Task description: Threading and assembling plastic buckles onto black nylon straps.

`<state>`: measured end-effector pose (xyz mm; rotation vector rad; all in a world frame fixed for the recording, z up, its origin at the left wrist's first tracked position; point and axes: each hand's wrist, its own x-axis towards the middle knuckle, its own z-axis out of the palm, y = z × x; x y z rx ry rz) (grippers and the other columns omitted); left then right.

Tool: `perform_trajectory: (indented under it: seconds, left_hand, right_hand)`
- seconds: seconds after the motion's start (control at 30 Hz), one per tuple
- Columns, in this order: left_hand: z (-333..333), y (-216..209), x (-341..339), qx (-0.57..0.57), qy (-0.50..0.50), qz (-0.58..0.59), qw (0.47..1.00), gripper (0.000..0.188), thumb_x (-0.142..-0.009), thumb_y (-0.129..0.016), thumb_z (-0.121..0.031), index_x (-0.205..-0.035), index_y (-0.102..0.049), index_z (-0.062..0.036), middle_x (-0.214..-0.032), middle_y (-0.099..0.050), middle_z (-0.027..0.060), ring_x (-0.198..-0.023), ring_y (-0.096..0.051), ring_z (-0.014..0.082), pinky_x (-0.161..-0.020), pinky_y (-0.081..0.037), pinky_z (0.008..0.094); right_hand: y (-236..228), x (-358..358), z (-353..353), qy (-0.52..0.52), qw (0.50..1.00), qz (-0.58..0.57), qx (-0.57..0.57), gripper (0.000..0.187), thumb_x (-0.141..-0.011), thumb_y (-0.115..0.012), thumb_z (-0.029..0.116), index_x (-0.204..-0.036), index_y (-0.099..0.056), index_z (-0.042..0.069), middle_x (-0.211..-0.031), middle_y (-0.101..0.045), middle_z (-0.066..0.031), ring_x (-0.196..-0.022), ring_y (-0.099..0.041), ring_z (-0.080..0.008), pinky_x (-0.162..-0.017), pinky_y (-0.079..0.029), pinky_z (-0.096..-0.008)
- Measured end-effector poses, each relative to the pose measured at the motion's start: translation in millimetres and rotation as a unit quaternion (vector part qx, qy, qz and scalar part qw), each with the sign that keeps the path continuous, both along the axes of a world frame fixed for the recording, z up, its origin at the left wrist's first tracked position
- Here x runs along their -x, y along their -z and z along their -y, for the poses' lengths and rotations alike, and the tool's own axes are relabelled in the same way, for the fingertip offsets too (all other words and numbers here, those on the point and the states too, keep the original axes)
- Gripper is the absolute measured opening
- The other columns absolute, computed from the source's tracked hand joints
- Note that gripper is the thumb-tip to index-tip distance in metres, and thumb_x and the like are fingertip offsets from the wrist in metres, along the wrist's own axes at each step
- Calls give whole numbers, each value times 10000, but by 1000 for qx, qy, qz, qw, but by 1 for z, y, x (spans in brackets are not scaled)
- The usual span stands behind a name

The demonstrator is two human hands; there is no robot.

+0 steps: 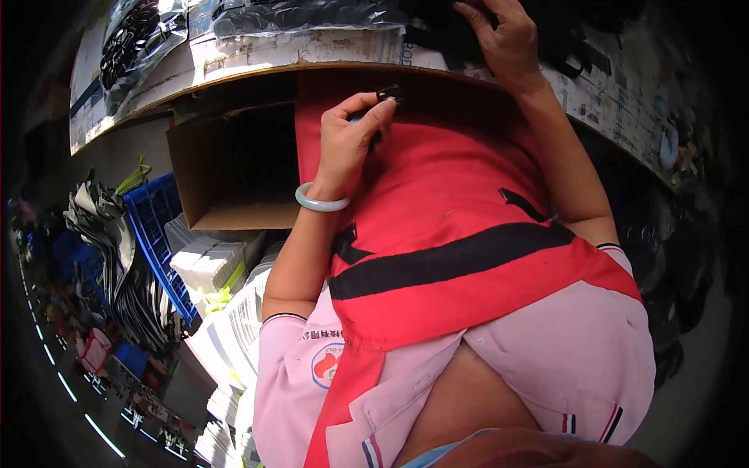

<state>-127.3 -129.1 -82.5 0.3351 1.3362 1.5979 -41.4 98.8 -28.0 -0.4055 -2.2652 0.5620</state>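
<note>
My left hand [347, 144], with a pale bangle [321, 200] at its wrist, is raised in front of the red apron [445, 187]. Its thumb and forefinger pinch a small glossy black piece [388, 93]; most of that piece's shape is hidden, so its kind does not show. Farther off to the right, my right hand [509, 43] is over the table among dark black items [437, 35]. One digit stretches out to the left, apart from the others, and nothing shows in its grasp. The upper edge of the picture cuts off its remaining fingers.
Clear plastic bags of black parts [140, 39] lie on the cardboard-covered table [257, 54]. Below its edge stands an open cardboard box [234, 218]. At left are a blue crate [160, 234], stacked white pieces [211, 261] and a bundle of dark strips [125, 265].
</note>
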Motion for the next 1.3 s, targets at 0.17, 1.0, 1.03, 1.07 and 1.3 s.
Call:
perform_trajectory:
  seconds: [0.17,1.0,1.03,1.07,1.3]
  left_hand:
    - [-4,-4,0,-22,-29,-30,999,145,-905,-675,-126,-960,-691,8,-648,-580,-28,-525,-468,14,-456,-337,179]
    - [-3,0,-4,-66,-52,-511,855,120,-781,-724,-10,-882,-659,-11,-758,-606,102,-667,-616,238,-570,-487,314]
    - [-3,1,-3,-73,-46,-531,843,119,-782,-721,-6,-883,-657,-11,-766,-608,104,-674,-621,247,-575,-494,316]
    - [-3,3,-1,-79,-41,-549,831,119,-784,-717,-2,-885,-655,-12,-775,-610,106,-681,-627,256,-580,-501,319]
    - [8,15,1,-107,-36,-364,925,145,-832,-721,-73,-942,-668,5,-781,-641,62,-646,-614,151,-534,-473,272]
  right_hand:
    - [-8,-20,11,-40,984,15,173,138,-872,-667,91,-1001,-652,43,-864,-649,-46,-788,-616,-165,-720,-496,-291]
    - [29,-32,83,-137,644,84,748,236,-937,-636,253,-964,-610,20,-767,-642,-32,-586,-596,-77,-537,-471,-174]
    - [32,-32,83,-120,663,86,734,250,-938,-635,262,-994,-614,20,-792,-650,-35,-602,-604,-73,-547,-477,-171]
    - [35,-32,83,-103,682,87,719,266,-939,-633,271,-1024,-618,19,-818,-657,-37,-618,-613,-69,-557,-483,-168]
    - [30,-30,72,-152,629,127,752,263,-908,-678,210,-1095,-632,29,-878,-660,-22,-805,-627,-70,-736,-498,-185]
